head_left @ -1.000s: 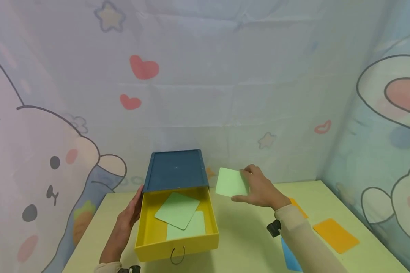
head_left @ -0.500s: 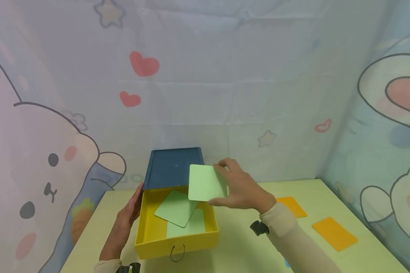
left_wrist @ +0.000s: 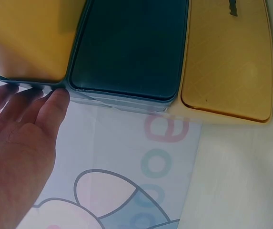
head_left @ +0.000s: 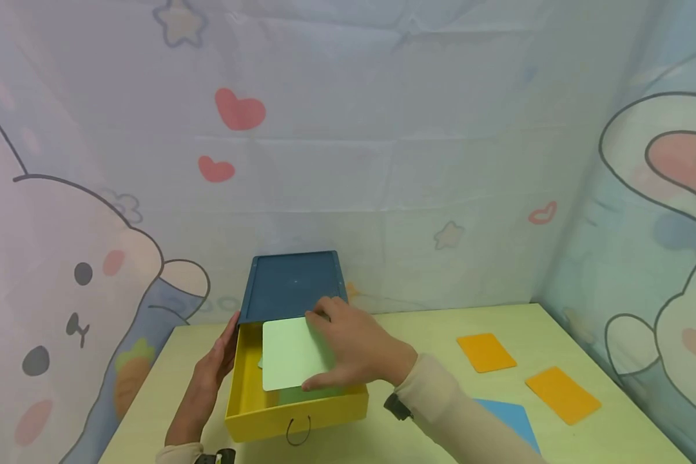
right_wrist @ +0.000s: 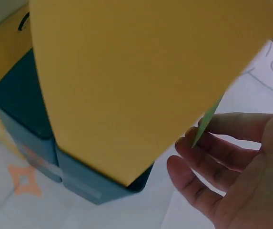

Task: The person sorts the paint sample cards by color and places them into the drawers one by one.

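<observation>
My right hand (head_left: pixel 362 345) pinches a square pale green card (head_left: pixel 290 354) at its right edge, fingers above and thumb below. The card hangs over the pulled-out yellow drawer (head_left: pixel 296 419), hiding most of the green cards inside it. Only a thin green edge of the card (right_wrist: pixel 207 119) shows at the fingertips in the right wrist view. A dark blue box (head_left: pixel 296 283) houses the drawer. My left hand (head_left: pixel 211 370) touches the left side of the box near the drawer opening; the left wrist view shows its fingertips at the blue rim (left_wrist: pixel 55 87).
Two orange cards (head_left: pixel 486 352) and a blue card (head_left: pixel 510 419), partly behind the right sleeve, lie on the right of the pale table (head_left: pixel 423 393). A cartoon-printed cloth (head_left: pixel 383 161) rises behind the box. The drawer front carries a dark cord loop (head_left: pixel 298 432).
My right hand has carried the green card left from beside the box to over the drawer, now lower. The left hand has stayed at the box's side.
</observation>
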`<state>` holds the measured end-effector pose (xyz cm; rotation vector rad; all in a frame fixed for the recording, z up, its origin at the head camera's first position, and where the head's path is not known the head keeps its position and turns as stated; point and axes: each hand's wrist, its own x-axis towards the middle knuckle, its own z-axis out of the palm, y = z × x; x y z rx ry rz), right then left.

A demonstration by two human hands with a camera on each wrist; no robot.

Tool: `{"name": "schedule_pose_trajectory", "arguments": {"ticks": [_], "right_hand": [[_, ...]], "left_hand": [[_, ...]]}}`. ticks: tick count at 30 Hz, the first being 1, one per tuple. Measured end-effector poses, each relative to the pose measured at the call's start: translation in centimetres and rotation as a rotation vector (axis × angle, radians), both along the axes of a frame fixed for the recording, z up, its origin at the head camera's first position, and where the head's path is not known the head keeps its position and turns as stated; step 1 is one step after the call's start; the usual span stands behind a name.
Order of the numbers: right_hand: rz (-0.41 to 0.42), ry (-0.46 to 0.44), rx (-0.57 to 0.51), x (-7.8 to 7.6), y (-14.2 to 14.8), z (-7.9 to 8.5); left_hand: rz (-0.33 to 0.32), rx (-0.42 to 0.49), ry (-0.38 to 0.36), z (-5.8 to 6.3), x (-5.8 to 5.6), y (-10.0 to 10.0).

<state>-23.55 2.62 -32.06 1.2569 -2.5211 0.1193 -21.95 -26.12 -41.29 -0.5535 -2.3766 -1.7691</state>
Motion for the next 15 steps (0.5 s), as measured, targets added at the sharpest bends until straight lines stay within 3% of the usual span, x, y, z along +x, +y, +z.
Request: {"name": "schedule_pose_trajectory", "arguments": {"ticks": [9, 15], "right_hand": [[-0.122, -0.076, 0.198, 0.2, -2.4, -0.7], [-0.126, -0.092, 0.253, -0.2, -3.0, -1.5]], "left_hand": [[-0.004, 0.006, 0.026, -0.2, 0.0, 0.0], [-0.018, 0.011, 0.026, -0.2, 0.0, 0.0]]}}
